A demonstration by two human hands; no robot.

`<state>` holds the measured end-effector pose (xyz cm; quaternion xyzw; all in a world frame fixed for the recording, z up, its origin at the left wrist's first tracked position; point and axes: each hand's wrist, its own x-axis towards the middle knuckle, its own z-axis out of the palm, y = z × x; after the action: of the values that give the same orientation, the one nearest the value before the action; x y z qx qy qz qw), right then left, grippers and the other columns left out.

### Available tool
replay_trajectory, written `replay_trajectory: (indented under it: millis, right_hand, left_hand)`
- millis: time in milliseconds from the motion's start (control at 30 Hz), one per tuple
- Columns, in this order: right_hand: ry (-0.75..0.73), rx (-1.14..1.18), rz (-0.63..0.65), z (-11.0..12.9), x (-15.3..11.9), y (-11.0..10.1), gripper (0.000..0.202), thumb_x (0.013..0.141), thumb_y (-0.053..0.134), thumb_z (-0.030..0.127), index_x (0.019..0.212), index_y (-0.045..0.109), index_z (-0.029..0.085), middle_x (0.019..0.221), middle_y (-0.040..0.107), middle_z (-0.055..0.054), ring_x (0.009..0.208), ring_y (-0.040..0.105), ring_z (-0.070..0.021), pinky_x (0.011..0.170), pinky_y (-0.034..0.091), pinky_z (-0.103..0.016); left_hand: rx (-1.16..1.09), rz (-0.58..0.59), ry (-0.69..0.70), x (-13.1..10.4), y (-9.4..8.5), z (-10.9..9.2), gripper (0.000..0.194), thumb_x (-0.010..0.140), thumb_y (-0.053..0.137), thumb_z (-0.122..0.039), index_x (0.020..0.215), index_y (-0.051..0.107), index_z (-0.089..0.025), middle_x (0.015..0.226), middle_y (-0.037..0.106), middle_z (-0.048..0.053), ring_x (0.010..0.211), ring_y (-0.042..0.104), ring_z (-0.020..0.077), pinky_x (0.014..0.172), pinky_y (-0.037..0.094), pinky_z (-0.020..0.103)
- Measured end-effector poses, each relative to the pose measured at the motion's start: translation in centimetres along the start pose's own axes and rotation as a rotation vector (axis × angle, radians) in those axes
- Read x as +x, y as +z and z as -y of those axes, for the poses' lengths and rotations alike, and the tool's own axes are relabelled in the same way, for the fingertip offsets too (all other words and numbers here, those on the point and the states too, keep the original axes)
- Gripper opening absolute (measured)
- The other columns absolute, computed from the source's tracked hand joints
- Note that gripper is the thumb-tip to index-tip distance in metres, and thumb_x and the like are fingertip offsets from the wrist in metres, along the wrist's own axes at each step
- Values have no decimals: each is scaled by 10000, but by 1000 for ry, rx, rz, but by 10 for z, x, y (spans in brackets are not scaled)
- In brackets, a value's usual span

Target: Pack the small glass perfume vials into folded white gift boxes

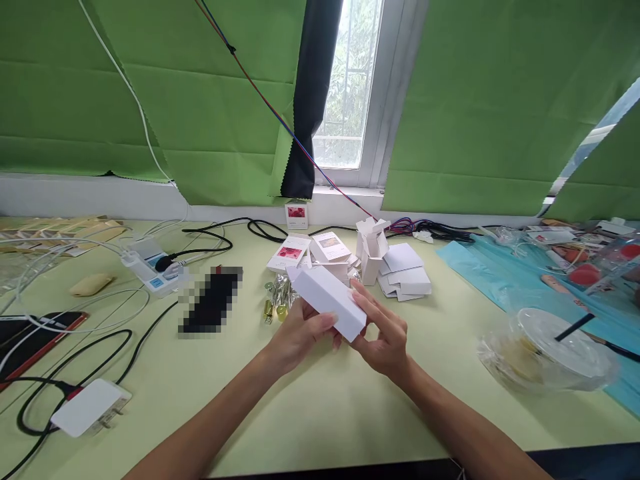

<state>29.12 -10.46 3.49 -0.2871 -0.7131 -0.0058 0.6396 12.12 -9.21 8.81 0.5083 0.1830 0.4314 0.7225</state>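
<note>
A long white cardboard box [333, 300] is held tilted above the table, its far left end showing a raised flap. My left hand [300, 333] grips it from the left, thumb pressed on its side. Around its near right end are the fingers of my right hand [383, 327]. Just beyond lie small metallic and clear packets with gold-coloured caps [277, 300]. Printed white cards [290, 252] with pink pictures are stacked behind the box. An upright box with open flaps [371, 257] stands beside a pile of flattened white boxes [405, 270].
At left are a power strip [155, 270], a white charger [93, 407], looped cables and a blurred-out dark object [215, 303]. On the right, a lidded plastic cup [545, 347] in a clear bag stands by blue plastic sheeting [480, 273]. Green curtains [225, 113] hang behind.
</note>
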Motion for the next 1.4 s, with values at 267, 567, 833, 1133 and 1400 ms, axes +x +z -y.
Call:
replay_trajectory:
  millis: [267,567,833,1133,1400]
  right_hand:
    - [16,176,-4,-2,-2,-1,559,1023,382,530,1480,532,246,1416,613,-196,542,707,-167,361,517,-287]
    - [215,181,-119,-7,-6,-1,449,1036,330,302,1382,609,245,1381,651,-152,422,594,-97,389,487,-289]
    - [269,142,-126,-6,-7,0,435,1036,307,244,1346,613,231,1340,681,-131,453,607,-95,422,500,-287]
    - [119,0,-225,-5,1,-2,408,1012,348,356,1284,620,221,1140,718,-122,938,715,-281,764,586,-463]
    - [2,156,-152,2,6,-5,553,928,476,546,1346,571,197,1218,632,-169,1131,627,-372,909,525,-574]
  left_hand:
    - [-18,-68,45,-1,-1,2,334,737,837,-387,918,698,-144,772,716,56,632,637,158,474,499,224]
    - [-99,-286,198,1,-6,-7,386,642,884,-372,872,647,-173,669,655,-12,537,560,119,448,495,239]
    - [-4,-423,265,1,-5,-6,302,669,868,-348,817,677,-166,671,654,-6,541,523,109,489,484,251]
    - [632,-357,280,-13,1,7,454,529,919,-153,942,736,-196,885,760,67,812,704,274,719,575,360]
    - [883,-189,317,-9,4,14,374,581,895,-244,875,668,-204,747,687,22,615,616,184,597,512,301]
